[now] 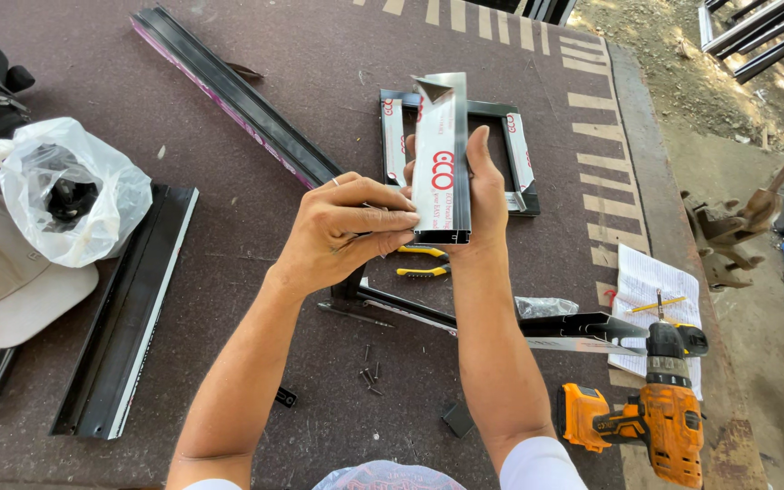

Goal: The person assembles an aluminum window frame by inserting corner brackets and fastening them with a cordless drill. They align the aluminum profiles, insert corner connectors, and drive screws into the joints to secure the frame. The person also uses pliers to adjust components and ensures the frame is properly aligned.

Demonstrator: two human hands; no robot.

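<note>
My right hand (487,195) grips a short black aluminium profile piece (444,154), held upright, with white protective film on its face and a mitred top end. My left hand (342,229) touches the piece's lower left edge, fingers pinching at the film there. Both hands hover above the brown table (256,299). Just beyond them lies a small rectangular frame (517,150) made of the same filmed profile.
A long black profile (233,95) lies diagonally at the back, another (129,313) at left, one more (583,328) under my right arm. An orange cordless drill (655,413), notebook with pencil (651,304), yellow-handled pliers (424,261), loose screws (369,372), plastic bag (70,191), cap (2,272).
</note>
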